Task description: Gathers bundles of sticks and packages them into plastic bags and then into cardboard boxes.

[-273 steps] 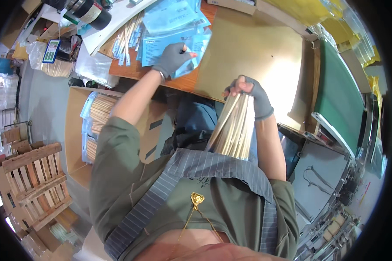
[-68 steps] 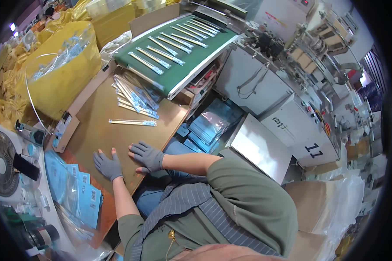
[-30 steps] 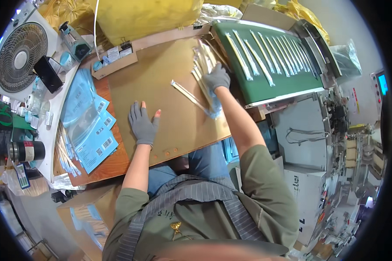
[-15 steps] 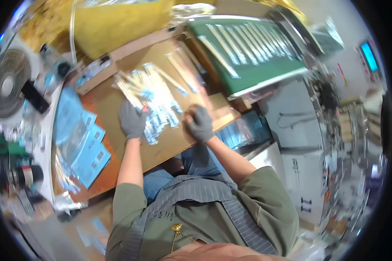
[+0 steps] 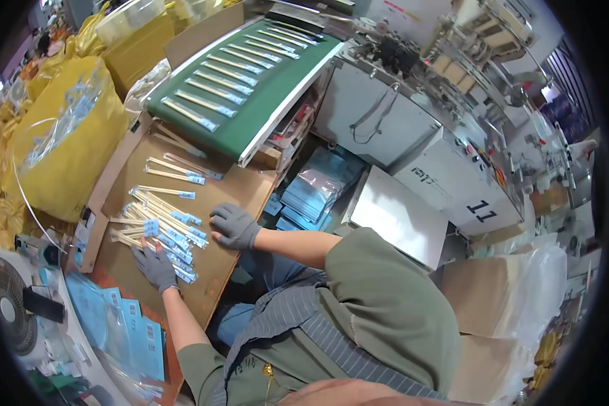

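Wrapped chopstick packets point(image 5: 161, 227) are being gathered on the brown worktop point(image 5: 230, 196) between a flat, open left hand point(image 5: 155, 266) and a loosely curled, empty right hand point(image 5: 235, 227); squaring the pile is judged the call ahead.

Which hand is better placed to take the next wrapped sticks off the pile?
Probably left. The left hand lies flat on the near end of the pile of wrapped sticks, while the right hand rests beside its right edge on the brown table.
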Demonstrator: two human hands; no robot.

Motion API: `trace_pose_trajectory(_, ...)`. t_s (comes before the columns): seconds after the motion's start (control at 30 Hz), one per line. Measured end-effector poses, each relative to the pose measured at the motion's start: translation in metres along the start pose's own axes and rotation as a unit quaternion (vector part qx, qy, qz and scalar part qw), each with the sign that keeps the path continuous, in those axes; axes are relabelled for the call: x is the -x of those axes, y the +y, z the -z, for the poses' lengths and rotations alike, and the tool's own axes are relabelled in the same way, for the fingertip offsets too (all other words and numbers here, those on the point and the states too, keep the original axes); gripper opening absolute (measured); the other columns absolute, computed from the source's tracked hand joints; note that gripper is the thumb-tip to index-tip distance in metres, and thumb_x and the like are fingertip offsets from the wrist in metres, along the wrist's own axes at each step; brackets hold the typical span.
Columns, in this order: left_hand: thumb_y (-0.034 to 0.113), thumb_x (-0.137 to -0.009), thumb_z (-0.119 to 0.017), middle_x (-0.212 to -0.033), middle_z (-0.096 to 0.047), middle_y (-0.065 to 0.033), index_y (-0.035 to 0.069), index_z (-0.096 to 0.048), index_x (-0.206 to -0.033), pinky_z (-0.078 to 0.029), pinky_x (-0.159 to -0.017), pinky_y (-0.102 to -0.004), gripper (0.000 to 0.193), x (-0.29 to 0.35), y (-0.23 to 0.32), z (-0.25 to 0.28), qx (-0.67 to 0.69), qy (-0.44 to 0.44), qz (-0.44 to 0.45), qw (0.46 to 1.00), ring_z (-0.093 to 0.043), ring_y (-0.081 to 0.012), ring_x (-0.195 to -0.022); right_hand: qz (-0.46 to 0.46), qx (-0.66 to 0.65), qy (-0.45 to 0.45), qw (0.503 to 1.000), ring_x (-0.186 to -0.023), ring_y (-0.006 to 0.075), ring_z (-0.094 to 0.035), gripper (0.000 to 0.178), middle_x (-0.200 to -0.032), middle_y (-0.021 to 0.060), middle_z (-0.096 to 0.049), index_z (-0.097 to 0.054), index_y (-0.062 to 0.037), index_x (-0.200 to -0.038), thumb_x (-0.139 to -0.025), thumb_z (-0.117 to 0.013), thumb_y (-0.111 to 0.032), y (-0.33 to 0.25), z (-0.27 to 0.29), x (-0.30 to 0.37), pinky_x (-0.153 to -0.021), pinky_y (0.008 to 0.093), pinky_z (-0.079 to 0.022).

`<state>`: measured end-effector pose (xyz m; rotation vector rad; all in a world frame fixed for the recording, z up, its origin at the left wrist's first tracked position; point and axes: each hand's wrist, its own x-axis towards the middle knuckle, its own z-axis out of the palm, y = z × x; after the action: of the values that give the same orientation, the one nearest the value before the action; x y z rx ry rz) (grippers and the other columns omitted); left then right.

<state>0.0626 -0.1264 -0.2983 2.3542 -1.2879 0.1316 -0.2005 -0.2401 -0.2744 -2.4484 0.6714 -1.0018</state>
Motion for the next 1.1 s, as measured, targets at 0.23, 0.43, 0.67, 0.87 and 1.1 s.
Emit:
trace_pose_trajectory(0.23,0.046,-0.093,-0.046,-0.151,-0.015,-0.0256,0.018,-0.034,-0.145,-0.024,-0.11,-0.0448,0.06,-0.005,0.013,0.006,-0.007,0.029,-0.063,0.998,-0.024,-0.0426,-0.136,-0.009,0.004,-0.011,1.0,-0.103,0.0351,-0.05,0.027,-0.103,0.015,-0.053,-0.055,-0.0052,-0.093,-0.075,-0.062,-0.023,-0.001,0.003,-0.001,-0.089,0.044,-0.043)
trace_pose_trajectory(0.43,0.048,-0.093,-0.047,-0.149,-0.019,-0.0279,0.015,-0.036,-0.144,-0.022,-0.111,-0.0463,0.062,-0.01,0.007,0.004,0.069,0.002,-0.089,0.994,-0.023,-0.0438,-0.136,0.009,-0.011,0.015,1.0,-0.098,0.0357,-0.049,0.028,-0.1,0.0162,-0.051,-0.052,-0.0031,-0.09,-0.073,-0.063,-0.022,0.001,0.0,-0.001,-0.087,0.0439,-0.041)
trace_pose_trajectory(0.67,0.044,-0.094,-0.044,-0.149,-0.021,-0.0256,0.019,-0.034,-0.146,-0.023,-0.111,-0.0444,0.058,-0.01,0.01,0.002,0.02,0.04,-0.097,0.994,-0.023,-0.043,-0.137,-0.008,-0.021,-0.012,1.0,-0.102,0.0344,-0.05,0.028,-0.103,0.015,-0.053,-0.055,-0.0039,-0.095,-0.075,-0.064,-0.021,0.0,0.002,-0.001,-0.088,0.0424,-0.043)
trace_pose_trajectory(0.87,0.04,-0.092,-0.049,-0.145,-0.029,-0.0258,0.008,-0.05,-0.129,-0.025,-0.109,-0.0467,0.048,-0.008,0.005,0.003,0.094,0.031,-0.102,0.99,-0.03,-0.0431,-0.133,-0.001,-0.007,-0.005,1.0,-0.1,0.0343,-0.051,0.028,-0.103,0.0145,-0.053,-0.055,-0.0036,-0.095,-0.076,-0.064,-0.021,-0.004,0.005,-0.003,-0.086,0.0417,-0.043)
trace_pose_trajectory(1.1,0.04,-0.092,-0.05,-0.142,-0.033,-0.0285,0.002,-0.044,-0.134,-0.026,-0.109,-0.047,0.056,-0.007,0.01,0.003,0.011,0.116,-0.019,0.993,-0.033,-0.0433,-0.131,0.009,-0.014,-0.004,1.0,-0.098,0.0354,-0.051,0.028,-0.102,0.0164,-0.052,-0.055,-0.0029,-0.096,-0.076,-0.064,-0.021,-0.003,0.009,-0.007,-0.085,0.0424,-0.043)
